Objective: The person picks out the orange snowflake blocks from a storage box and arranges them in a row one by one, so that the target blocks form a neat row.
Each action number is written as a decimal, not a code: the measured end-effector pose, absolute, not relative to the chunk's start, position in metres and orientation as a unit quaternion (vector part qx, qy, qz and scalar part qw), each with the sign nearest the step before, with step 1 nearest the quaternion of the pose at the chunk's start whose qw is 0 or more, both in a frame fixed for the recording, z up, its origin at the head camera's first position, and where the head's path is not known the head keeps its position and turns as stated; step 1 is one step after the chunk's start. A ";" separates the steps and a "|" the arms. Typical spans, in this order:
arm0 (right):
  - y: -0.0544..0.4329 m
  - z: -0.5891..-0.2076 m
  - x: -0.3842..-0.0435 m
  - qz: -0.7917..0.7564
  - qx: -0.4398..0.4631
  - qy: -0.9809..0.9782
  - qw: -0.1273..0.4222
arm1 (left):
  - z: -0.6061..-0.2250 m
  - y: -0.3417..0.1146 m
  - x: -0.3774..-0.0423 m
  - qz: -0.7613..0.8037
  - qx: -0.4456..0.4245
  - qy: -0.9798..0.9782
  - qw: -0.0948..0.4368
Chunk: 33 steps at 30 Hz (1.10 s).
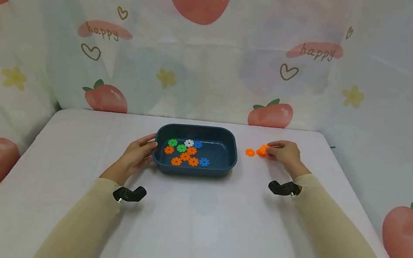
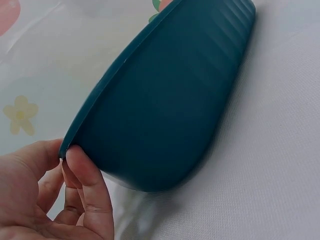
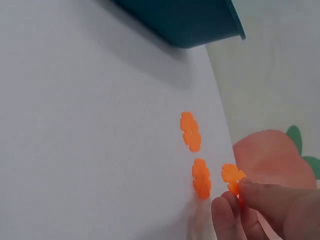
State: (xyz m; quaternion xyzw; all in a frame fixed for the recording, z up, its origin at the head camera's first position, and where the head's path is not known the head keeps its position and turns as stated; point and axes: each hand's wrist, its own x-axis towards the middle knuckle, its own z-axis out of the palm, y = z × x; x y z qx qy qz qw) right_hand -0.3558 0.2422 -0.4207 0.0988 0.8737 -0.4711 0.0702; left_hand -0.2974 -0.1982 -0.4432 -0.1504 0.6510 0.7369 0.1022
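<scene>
A dark teal plastic tub (image 1: pixel 211 174) stands on the white tablecloth, holding several flower-shaped plastic discs in orange, green, blue and white. At its left end my left hand (image 1: pixel 137 154) pinches the rim between thumb and fingers, as the left wrist view shows close up. To the right of the tub, my right hand (image 1: pixel 285 155) pinches an orange flower disc (image 3: pixel 231 173) between thumb and fingertips, lifted off the cloth. Below it on the cloth lies another orange disc (image 3: pixel 201 179), and a further orange disc (image 1: pixel 250 152) lies closer to the tub.
The white cloth (image 1: pixel 192 228) covers the table and spreads in front of the tub. A printed fabric backdrop (image 1: pixel 214 73) with fruit and hearts rises behind the table and along both sides. Black wrist devices (image 1: pixel 284 188) sit on both forearms.
</scene>
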 end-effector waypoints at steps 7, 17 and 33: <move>0.254 -0.431 -0.363 -0.488 0.144 0.858 0.068 | -0.443 -0.198 -0.298 0.740 -0.154 0.647 0.105; 0.262 -0.441 -0.369 -0.504 0.165 0.844 0.079 | -0.442 -0.199 -0.298 0.738 -0.156 0.647 0.106; 0.245 -0.430 -0.363 -0.446 0.135 0.883 0.050 | -0.443 -0.199 -0.297 0.742 -0.152 0.645 0.104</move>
